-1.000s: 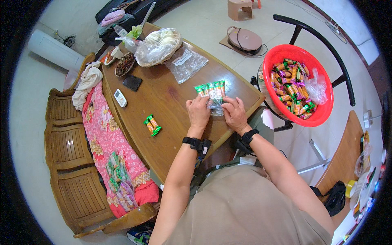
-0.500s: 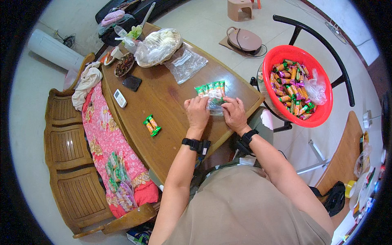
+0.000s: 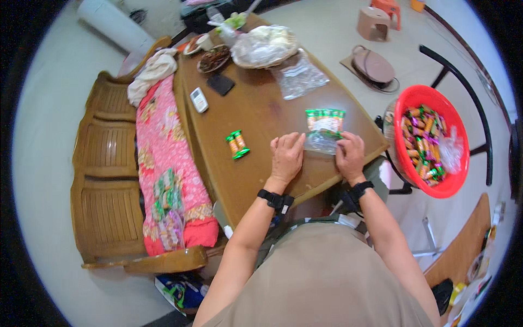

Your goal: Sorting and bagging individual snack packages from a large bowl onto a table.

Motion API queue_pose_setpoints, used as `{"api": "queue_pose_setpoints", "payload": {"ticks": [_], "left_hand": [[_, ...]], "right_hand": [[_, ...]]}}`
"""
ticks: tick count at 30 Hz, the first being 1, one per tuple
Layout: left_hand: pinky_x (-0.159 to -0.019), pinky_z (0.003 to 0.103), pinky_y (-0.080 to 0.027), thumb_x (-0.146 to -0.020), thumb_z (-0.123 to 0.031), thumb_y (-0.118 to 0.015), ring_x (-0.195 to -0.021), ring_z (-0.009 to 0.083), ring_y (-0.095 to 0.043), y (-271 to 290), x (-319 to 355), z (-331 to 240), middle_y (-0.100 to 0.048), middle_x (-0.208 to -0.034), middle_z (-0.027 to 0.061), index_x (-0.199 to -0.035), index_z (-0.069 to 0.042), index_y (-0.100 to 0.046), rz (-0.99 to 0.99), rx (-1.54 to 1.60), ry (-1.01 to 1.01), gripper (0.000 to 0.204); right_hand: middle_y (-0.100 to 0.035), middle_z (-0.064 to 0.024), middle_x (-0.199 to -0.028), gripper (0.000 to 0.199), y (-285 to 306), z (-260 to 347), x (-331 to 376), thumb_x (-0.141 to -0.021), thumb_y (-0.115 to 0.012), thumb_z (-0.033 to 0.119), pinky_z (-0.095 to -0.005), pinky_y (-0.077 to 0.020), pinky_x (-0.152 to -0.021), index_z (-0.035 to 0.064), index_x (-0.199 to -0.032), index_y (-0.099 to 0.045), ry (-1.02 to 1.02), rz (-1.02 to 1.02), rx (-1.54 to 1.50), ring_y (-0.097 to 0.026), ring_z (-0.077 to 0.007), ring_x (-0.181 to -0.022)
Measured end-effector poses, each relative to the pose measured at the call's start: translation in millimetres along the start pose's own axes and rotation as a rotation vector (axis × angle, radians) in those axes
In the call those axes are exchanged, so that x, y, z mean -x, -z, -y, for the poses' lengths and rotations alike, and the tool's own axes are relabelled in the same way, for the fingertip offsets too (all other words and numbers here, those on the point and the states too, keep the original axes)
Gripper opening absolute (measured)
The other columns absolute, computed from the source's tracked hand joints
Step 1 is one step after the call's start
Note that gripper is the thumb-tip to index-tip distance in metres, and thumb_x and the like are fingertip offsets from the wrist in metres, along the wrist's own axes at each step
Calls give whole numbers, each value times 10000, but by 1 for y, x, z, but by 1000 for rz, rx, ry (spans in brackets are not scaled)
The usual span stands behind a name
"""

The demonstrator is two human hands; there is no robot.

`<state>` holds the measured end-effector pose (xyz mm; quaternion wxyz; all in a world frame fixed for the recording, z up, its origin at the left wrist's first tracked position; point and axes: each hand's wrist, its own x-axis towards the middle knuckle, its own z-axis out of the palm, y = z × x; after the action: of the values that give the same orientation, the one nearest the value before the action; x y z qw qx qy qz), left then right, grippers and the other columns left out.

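Fingers of left hand (image 3: 286, 157) and right hand (image 3: 350, 155) press flat on clear candy bag (image 3: 324, 131), not clenched; uneven pressure risks candies slipping out.

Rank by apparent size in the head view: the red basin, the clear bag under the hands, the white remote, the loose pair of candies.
1. red basin
2. clear bag
3. white remote and pair of candies: they look alike in size, so unranked.
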<state>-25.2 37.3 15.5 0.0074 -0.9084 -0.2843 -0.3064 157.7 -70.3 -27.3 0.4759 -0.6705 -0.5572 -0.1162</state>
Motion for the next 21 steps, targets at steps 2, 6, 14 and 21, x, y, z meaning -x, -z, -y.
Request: {"api": "queue_pose_setpoints", "payload": {"ticks": [2, 6, 14, 21], "left_hand": [[-943, 415, -331, -818, -161, -635, -1093, 241, -507, 6, 14, 13, -574, -1147, 55, -1142, -118, -615, 43, 41, 94, 328], [-982, 449, -313, -812, -172, -649, -1157, 293, -471, 19, 42, 53, -537, -1249, 95, -1197, -99, -571, 22, -146, 284, 399], [-969, 468, -308, -817, -159, -648, -1221, 288, -448, 25, 57, 90, -467, -1359, 128, -1242, -68, -528, 108, -397, 448, 451], [-795, 383, -410, -833, -90, -567, -935, 247, -593, 17, 52, 71, -614, -1132, 106, -998, -69, -673, 27, -224, 255, 197]], "right_hand": [[-581, -100, -1105, 201, 2, 0, -1, -740, -652, 48, -459, -368, -975, 90, -912, -558, -26, -13, -2, -541, -293, -1078], [-582, -99, -1096, 202, 0, 4, -1, -732, -654, 44, -460, -367, -978, 87, -905, -561, -33, 5, 6, -538, -296, -1082], [-585, -97, -1096, 214, -1, 4, -1, -731, -654, 52, -458, -369, -980, 94, -923, -569, -24, -10, 16, -539, -292, -1086], [-581, -93, -1104, 240, 0, 3, -1, -737, -668, 82, -470, -372, -969, 100, -954, -569, -26, -24, 53, -542, -286, -1097]]}}
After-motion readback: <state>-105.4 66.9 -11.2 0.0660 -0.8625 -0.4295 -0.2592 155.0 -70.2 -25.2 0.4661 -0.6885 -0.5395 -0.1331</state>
